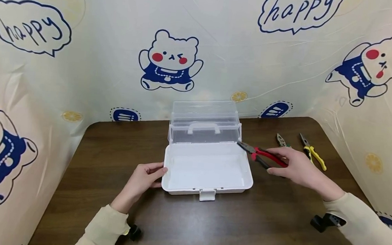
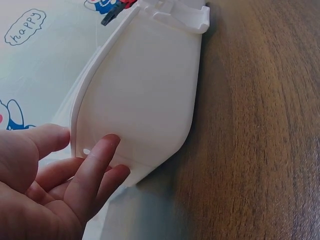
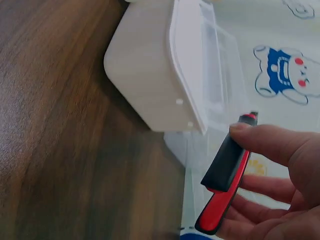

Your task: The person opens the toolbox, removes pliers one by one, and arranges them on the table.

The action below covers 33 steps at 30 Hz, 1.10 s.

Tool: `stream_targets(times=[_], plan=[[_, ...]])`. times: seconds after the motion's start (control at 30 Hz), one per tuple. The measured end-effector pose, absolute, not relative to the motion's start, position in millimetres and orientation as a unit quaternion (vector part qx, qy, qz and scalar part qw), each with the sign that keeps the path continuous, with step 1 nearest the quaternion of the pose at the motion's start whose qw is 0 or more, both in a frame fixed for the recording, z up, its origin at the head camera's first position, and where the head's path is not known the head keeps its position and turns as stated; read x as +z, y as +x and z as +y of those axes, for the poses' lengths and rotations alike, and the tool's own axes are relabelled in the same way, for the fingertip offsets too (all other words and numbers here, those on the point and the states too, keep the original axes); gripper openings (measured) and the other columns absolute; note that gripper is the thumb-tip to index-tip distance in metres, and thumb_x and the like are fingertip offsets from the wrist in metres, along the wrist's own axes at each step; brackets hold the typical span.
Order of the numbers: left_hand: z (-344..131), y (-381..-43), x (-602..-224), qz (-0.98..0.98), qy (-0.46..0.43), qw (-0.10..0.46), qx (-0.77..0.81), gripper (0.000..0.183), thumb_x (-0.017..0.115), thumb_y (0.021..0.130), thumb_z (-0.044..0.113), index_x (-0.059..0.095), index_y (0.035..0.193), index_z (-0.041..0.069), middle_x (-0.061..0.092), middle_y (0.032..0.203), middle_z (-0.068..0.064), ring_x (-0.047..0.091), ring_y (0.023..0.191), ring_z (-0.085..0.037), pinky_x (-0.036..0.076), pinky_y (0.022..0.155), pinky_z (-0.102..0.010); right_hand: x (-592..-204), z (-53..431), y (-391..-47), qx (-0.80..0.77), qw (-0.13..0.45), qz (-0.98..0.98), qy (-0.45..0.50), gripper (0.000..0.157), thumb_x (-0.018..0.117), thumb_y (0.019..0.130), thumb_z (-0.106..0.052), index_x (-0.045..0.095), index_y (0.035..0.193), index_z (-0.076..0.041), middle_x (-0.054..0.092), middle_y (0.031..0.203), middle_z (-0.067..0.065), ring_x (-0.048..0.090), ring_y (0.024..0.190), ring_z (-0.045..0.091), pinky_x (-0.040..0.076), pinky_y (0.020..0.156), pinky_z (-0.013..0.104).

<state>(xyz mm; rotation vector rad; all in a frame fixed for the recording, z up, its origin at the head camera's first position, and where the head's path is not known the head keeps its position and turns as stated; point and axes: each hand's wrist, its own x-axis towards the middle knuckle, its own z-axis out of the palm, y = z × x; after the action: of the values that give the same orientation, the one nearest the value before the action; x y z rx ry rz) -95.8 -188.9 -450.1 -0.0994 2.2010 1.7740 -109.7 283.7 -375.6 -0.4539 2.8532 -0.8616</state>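
A white plastic storage box [image 1: 208, 169] stands with its clear lid [image 1: 205, 115] raised at the back and a white latch [image 1: 207, 195] hanging at its front. At the box's left end, my left hand [image 1: 143, 180] grips the rim, thumb [image 2: 52, 137] at the edge and fingers against the outer wall. My right hand [image 1: 293, 166] holds pliers [image 1: 256, 152] by their red and black handles. Their dark jaws point left, overlapping the box's right back corner in the head view. In the right wrist view, the thumb presses the black part of a handle [image 3: 227, 162].
Yellow-and-black long-nose pliers [image 1: 311, 151] lie on the brown wooden table [image 1: 119, 147] at the right. Beside them is another pair of pliers [image 1: 281, 140], partly hidden behind my right hand. A patterned curtain [image 1: 220, 63] rises behind the table and along its sides.
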Motion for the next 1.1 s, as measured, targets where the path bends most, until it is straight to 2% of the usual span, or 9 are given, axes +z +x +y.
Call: stream_targets(times=[0.13, 0.3, 0.5, 0.57, 0.7, 0.77, 0.93, 1.1], plan=[[-189, -97, -449, 0.769, -0.036, 0.155, 0.619, 0.047, 0.069, 0.103, 0.019, 0.060, 0.143, -0.004, 0.064, 0.138, -0.025, 0.073, 0.101, -0.020, 0.065, 0.078, -0.036, -381, 294, -113, -0.307, 0.068, 0.943, -0.104, 0.063, 0.086, 0.087, -0.029, 0.063, 0.136, 0.004, 0.072, 0.115, 0.022, 0.070, 0.095, 0.030, 0.054, 0.071, 0.033], [-190, -97, -450, 0.769, -0.036, 0.156, 0.619, 0.047, 0.069, 0.103, 0.019, 0.060, 0.143, -0.004, 0.063, 0.139, -0.025, 0.073, 0.102, -0.020, 0.065, 0.078, -0.035, -400, 296, -126, -0.306, 0.066, 0.947, -0.071, 0.068, 0.083, 0.090, -0.030, 0.056, 0.140, 0.009, 0.071, 0.114, 0.028, 0.070, 0.098, 0.037, 0.056, 0.070, 0.037], [-191, -97, -452, 0.771, -0.042, 0.152, 0.617, 0.046, 0.069, 0.102, 0.018, 0.061, 0.142, -0.004, 0.064, 0.138, -0.024, 0.073, 0.100, -0.020, 0.065, 0.077, -0.035, -429, 285, -145, -0.290, 0.061, 0.954, -0.034, 0.067, 0.079, 0.093, -0.030, 0.055, 0.142, 0.008, 0.070, 0.109, 0.026, 0.063, 0.090, 0.033, 0.050, 0.066, 0.035], [-191, -97, -453, 0.768, -0.044, 0.152, 0.620, 0.045, 0.069, 0.103, 0.018, 0.061, 0.141, -0.004, 0.066, 0.136, -0.024, 0.073, 0.100, -0.019, 0.065, 0.077, -0.035, -437, 281, -149, -0.281, 0.053, 0.958, -0.025, 0.066, 0.078, 0.093, -0.029, 0.055, 0.142, 0.010, 0.069, 0.114, 0.028, 0.061, 0.091, 0.034, 0.052, 0.069, 0.040], [-191, -95, -454, 0.766, -0.046, 0.153, 0.623, 0.045, 0.069, 0.102, 0.018, 0.062, 0.141, -0.004, 0.068, 0.133, -0.023, 0.073, 0.099, -0.018, 0.065, 0.077, -0.035, -449, 273, -154, -0.261, 0.039, 0.964, -0.020, 0.064, 0.076, 0.095, -0.023, 0.053, 0.142, 0.014, 0.062, 0.130, 0.035, 0.061, 0.103, 0.041, 0.054, 0.086, 0.055], [-191, -95, -455, 0.767, -0.046, 0.151, 0.621, 0.045, 0.070, 0.102, 0.018, 0.062, 0.141, -0.004, 0.068, 0.132, -0.023, 0.073, 0.098, -0.018, 0.065, 0.077, -0.035, -453, 270, -154, -0.253, 0.042, 0.966, -0.021, 0.063, 0.075, 0.094, -0.021, 0.053, 0.141, 0.016, 0.060, 0.133, 0.037, 0.062, 0.108, 0.044, 0.053, 0.092, 0.059], [-192, -94, -454, 0.770, -0.044, 0.149, 0.619, 0.045, 0.069, 0.102, 0.019, 0.062, 0.141, -0.004, 0.067, 0.133, -0.023, 0.073, 0.099, -0.018, 0.065, 0.077, -0.035, -458, 262, -157, -0.229, 0.056, 0.972, -0.016, 0.060, 0.075, 0.093, -0.019, 0.055, 0.138, 0.016, 0.062, 0.129, 0.037, 0.060, 0.112, 0.049, 0.052, 0.094, 0.063], [-193, -94, -452, 0.769, -0.046, 0.145, 0.621, 0.044, 0.068, 0.103, 0.017, 0.061, 0.141, -0.004, 0.068, 0.132, -0.023, 0.072, 0.099, -0.017, 0.065, 0.077, -0.034, -461, 256, -164, -0.217, 0.048, 0.975, 0.010, 0.058, 0.075, 0.094, -0.022, 0.057, 0.137, 0.013, 0.062, 0.123, 0.035, 0.056, 0.110, 0.048, 0.053, 0.089, 0.063]])
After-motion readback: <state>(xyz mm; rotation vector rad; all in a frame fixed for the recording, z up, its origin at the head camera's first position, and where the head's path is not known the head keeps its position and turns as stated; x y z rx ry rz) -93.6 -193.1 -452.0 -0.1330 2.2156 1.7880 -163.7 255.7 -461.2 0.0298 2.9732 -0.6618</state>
